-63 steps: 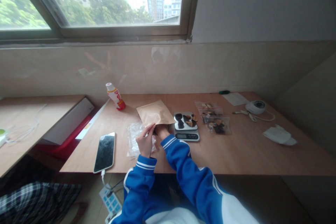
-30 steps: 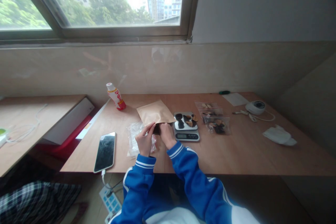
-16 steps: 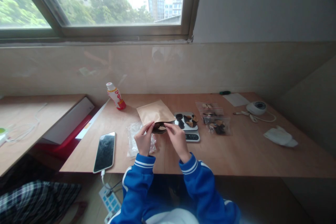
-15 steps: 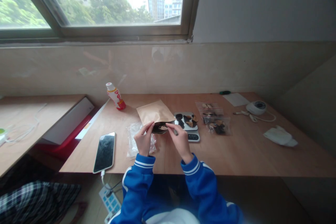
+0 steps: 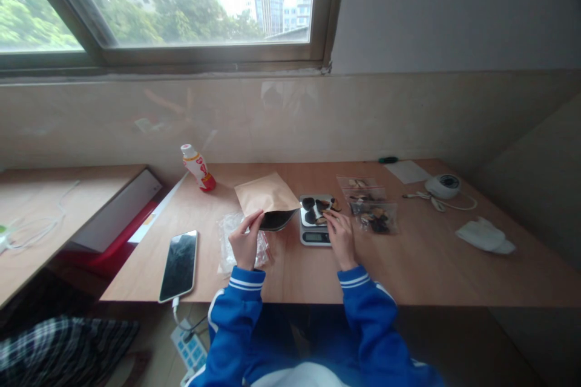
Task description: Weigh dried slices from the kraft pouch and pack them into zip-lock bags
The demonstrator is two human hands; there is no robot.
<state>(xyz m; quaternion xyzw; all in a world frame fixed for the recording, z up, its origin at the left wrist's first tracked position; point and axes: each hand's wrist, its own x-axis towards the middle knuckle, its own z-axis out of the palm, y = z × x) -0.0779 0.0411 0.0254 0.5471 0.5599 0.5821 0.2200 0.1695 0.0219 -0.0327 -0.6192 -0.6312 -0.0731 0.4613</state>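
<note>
A brown paper bag with a dark inside is held by its near edge in my left hand, fingers closed on it. The bag's mouth gapes toward me. My right hand reaches over a small digital scale, with its fingertips pinched at a dried brown slice. Dark round dried pieces and more brown bits lie on the scale's plate; my fingers hide part of them. Under and beside my left hand lie clear plastic bags.
Zip bags of dried pieces lie right of the scale. Around the table are a phone on a cable, a drink bottle, a white camera-like device, crumpled white tissue and a paper sheet.
My right hand has let go of the bag's edge and moved right to the pieces on the scale. My left hand still holds the bag, whose mouth now hangs wider.
</note>
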